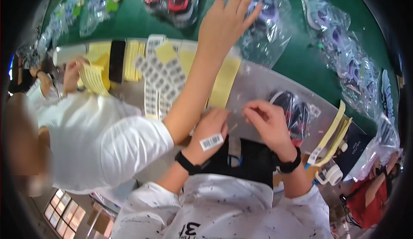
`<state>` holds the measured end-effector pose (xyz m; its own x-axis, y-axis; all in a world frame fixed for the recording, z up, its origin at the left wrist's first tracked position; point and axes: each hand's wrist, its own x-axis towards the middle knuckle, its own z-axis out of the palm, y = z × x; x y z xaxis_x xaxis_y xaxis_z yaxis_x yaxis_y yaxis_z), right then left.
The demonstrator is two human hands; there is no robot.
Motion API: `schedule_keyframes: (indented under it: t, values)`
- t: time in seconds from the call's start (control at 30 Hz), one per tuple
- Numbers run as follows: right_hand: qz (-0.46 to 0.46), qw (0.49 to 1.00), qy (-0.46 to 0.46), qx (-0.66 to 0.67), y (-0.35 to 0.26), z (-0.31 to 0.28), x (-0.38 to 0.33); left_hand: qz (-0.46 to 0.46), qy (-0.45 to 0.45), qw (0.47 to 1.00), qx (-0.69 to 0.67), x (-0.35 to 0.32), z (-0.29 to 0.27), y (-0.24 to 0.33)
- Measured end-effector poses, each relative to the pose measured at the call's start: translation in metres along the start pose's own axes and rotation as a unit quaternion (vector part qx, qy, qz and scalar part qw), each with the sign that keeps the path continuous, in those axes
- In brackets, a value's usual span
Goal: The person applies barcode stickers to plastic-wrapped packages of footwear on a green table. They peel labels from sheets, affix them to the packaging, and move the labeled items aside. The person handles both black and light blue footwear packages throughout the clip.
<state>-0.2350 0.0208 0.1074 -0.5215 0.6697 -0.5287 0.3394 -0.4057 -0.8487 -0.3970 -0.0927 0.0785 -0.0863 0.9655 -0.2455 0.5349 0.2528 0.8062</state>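
Note:
My left hand [211, 127] and my right hand [267, 122] meet over a clear plastic bag [258, 84] that lies on the work surface with a dark pair of shoes [294, 110] inside. Both hands pinch the bag's near edge with closed fingertips. A white barcode sticker [211, 142] is stuck on the back of my left hand. Each wrist wears a black band. A co-worker's arm crosses just left of my left hand.
A co-worker in a white shirt [99, 140] reaches a hand [228, 19] to bagged shoes [266, 19] on the green table [137, 19]; their other hand holds yellow sheets [92, 79]. Barcode label sheets [161, 77], yellow sheets [223, 84], yellow tags [333, 131] and more bagged shoes [344, 54] lie around.

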Motion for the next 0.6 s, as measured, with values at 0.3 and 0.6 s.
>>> schedule_keyframes:
  t: [0.3, 0.6]
  values:
    - [-0.043, 0.989, -0.118, -0.078, -0.004, 0.023, 0.006, 0.022, 0.017, 0.999, 0.021, 0.011, -0.008, -0.003]
    - [-0.015, 0.990, -0.139, -0.011, -0.014, 0.003, 0.012, 0.005, 0.001, 1.000, 0.027, 0.037, -0.003, 0.017]
